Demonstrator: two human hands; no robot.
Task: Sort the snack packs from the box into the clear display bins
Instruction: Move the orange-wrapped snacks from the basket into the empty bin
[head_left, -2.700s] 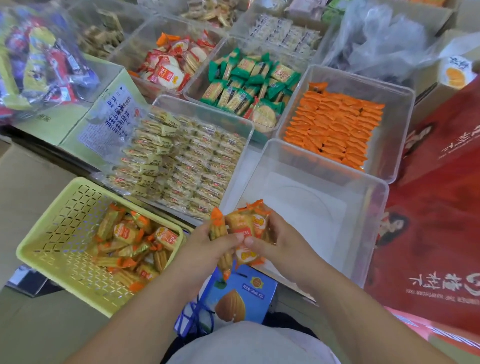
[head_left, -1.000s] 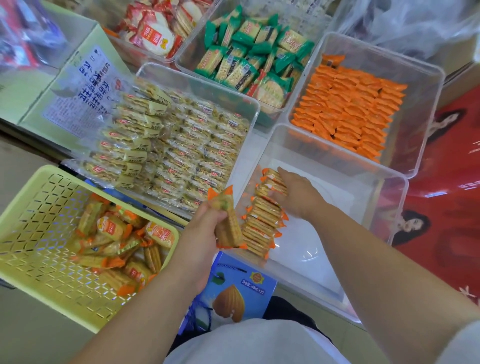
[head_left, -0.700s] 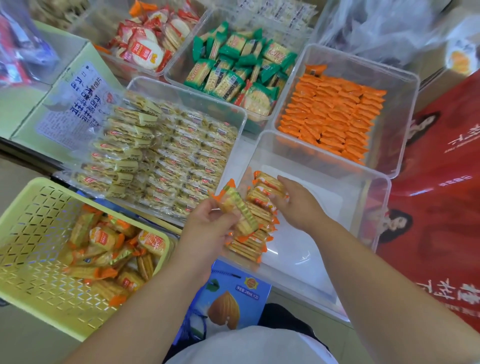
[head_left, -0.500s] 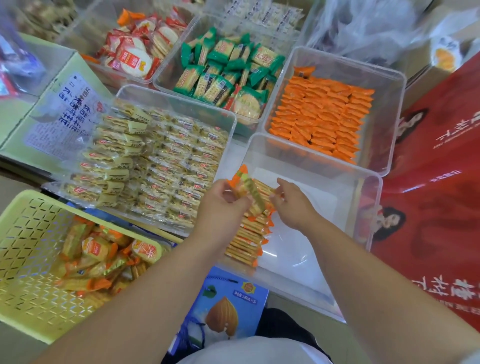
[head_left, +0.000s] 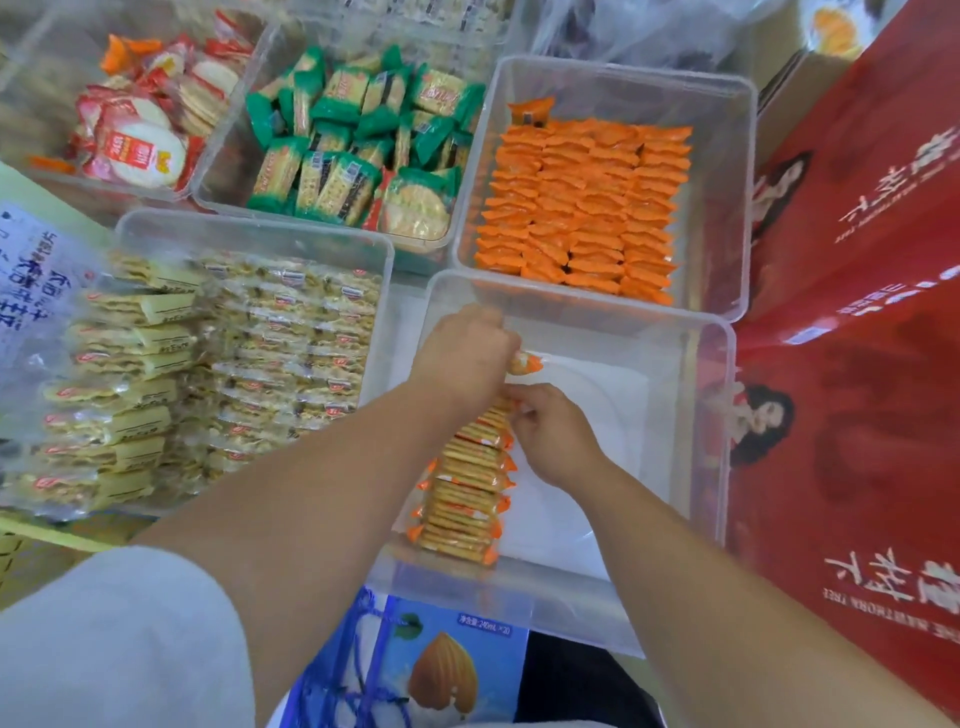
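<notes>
"Where's the pack he's sorting?"

"In the left hand (head_left: 465, 353). Its grip is closed round one pack (head_left: 525, 362), and only the orange tip pokes out. It's at the far end of the row (head_left: 462, 493) that stands on edge along the left wall of the near bin (head_left: 719, 374)."

"And the other hand?"

"The right hand (head_left: 558, 436) has its fingertips curled against the far end of that row. Whether that grip is propping it or pinching a pack, I can't tell."

"What could go wrong?"

"The row, I reckon. The packs lean on each other, with only bare bin floor to their right. If the new one is pushed in too hard, or the right hand lifts too early, they could topple sideways. The wrappers look slippery too, so the new pack might slide flat instead of standing."

"Anything in the way?"

"Mostly the hands themselves, since both crowd the same spot. The far bin (head_left: 730, 156) of orange packs sits just beyond, and a bin of pale packs (head_left: 234, 338) is to the left. Green packs (head_left: 358, 156) and round crackers (head_left: 140, 135) are farther off. A red carton (head_left: 857, 338) stands just beside the bin on the right. A blue carton (head_left: 431, 670) lies near, partly under the bin's near edge. None of it blocks the slot, as far as I can see."
</notes>
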